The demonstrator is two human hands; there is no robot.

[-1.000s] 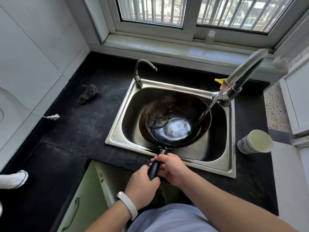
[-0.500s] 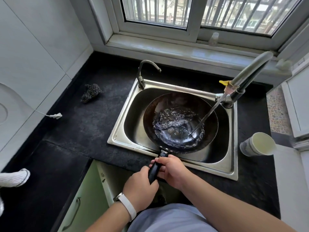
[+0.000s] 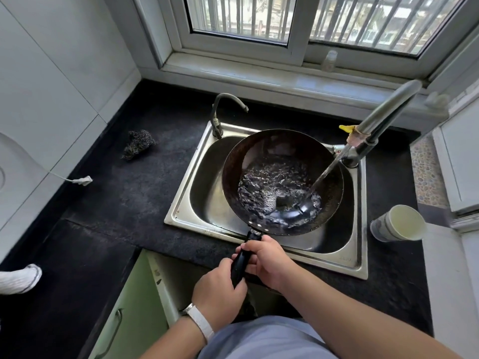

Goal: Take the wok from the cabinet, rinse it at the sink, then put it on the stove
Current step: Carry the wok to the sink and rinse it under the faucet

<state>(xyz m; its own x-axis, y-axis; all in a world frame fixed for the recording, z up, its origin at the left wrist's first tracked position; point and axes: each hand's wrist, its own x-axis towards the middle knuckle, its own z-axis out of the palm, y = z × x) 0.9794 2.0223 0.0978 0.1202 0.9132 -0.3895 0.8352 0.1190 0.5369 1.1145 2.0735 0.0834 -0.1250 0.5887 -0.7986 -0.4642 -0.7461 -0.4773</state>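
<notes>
Two hands, one wok, one sink: entries run left to right.

Bench: dark, speckled top. On it lay a dark scrubbing pad, well left of the sink and apart from it, and a white plug end on a thin cord.

Cabinet door: green, below the bench edge, standing open beside the person's body.

Left hand: closed around the lower, nearer end of the wok's black handle; a white band on the wrist.

Right hand: closed around the same handle just above the left, next to where handle meets pan, so the nearer of the two to the bowl.

Wok: dark and round, held over the sink, overhanging the basin rather than resting flat in it as far as could be told. Water churned in its bottom. Its long axis ran from the hands up and to the right, the bowl lying beyond both hands toward the window.

Small tap: at the sink's far left corner, dry.

Main tap: slanting in from the right, its stream landing in the right half of the wok.

Paper cup: on its side, right of the sink, apart from it.

Stove: not in view. Judgement: rinsing was under way; any carry would begin with lifting along the handle's line, both hands trailing the bowl's weight.
</notes>
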